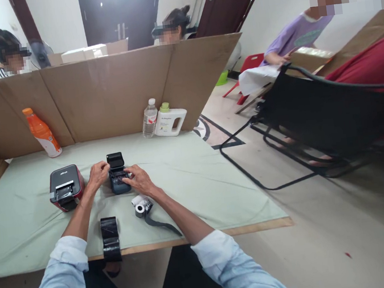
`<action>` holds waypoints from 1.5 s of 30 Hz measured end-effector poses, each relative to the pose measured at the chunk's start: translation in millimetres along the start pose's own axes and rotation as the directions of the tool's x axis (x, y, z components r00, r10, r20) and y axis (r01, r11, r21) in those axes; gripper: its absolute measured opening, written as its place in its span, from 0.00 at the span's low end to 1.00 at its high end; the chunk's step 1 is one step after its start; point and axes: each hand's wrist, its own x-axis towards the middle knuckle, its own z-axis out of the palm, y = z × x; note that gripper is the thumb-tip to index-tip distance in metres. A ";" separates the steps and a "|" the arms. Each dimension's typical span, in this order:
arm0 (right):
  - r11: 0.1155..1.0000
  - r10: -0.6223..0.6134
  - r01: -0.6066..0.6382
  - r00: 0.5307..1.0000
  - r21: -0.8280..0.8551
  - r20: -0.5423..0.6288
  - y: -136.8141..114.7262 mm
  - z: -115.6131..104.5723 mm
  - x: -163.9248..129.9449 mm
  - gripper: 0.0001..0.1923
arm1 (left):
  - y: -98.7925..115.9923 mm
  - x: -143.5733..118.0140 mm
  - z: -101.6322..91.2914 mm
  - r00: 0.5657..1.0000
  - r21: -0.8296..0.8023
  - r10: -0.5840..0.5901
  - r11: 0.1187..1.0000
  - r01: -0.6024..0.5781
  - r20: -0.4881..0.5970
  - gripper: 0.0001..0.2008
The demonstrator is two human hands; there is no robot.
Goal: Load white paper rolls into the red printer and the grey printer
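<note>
A small dark-blue portable printer point(120, 185) stands on the cloth with its black lid point(115, 160) flipped up. At its left side, my left hand point(99, 174) has its fingers closed in a pinch; what they hold, if anything, is too small to name. From the right, my right hand point(140, 180) grips the printer, thumb and forefinger at its opened compartment. Nearer to me lie white paper rolls point(139, 210) with a dark strip trailing from them. A black shiny strip point(109, 227) hangs over the table's front edge. Left of my left forearm sits a larger black-and-red printer point(65, 186).
Along the cardboard partition point(110, 98) stand an orange bottle point(42, 133), a clear water bottle point(149, 118) and a white jug point(170, 121). A black folding chair point(320, 115) is to the right. People sit beyond the partition and at right.
</note>
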 end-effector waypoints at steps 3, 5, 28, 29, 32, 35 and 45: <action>1.000 -0.007 0.007 1.000 -0.012 0.005 -4.4 -3.2 2.9 0.13 | 1.3 -12.3 -2.9 0.969 -0.032 0.166 0.986 -0.163 0.181 0.23; 1.000 -0.005 0.004 1.000 0.030 0.018 -6.9 -4.6 5.3 0.11 | 2.1 -15.7 -4.1 0.944 -0.026 0.217 0.976 -0.218 0.248 0.27; 0.999 -0.016 0.015 1.000 -0.046 0.000 -63.5 -31.6 49.7 0.10 | 37.3 2.6 -5.4 0.978 0.020 0.156 0.987 -0.160 0.136 0.10; 1.000 -0.031 0.031 0.999 -0.003 -0.018 -66.4 -35.8 49.2 0.10 | 41.0 2.7 -6.6 0.978 0.012 0.166 0.986 -0.169 0.124 0.10; 0.990 -0.077 0.083 0.995 0.111 -0.058 -71.6 -56.1 33.6 0.11 | 61.9 1.6 -9.8 0.967 -0.011 0.226 0.974 -0.226 0.122 0.09; 0.990 -0.026 0.037 0.996 0.135 -0.084 -69.2 -79.8 -7.5 0.17 | 91.3 -3.2 -14.5 0.941 -0.012 0.296 0.954 -0.298 0.166 0.08; 0.961 0.226 -0.173 0.940 -0.215 0.257 -74.8 -63.1 -117.6 0.31 | 125.9 -19.4 -37.6 0.955 0.043 0.275 0.959 -0.281 0.116 0.11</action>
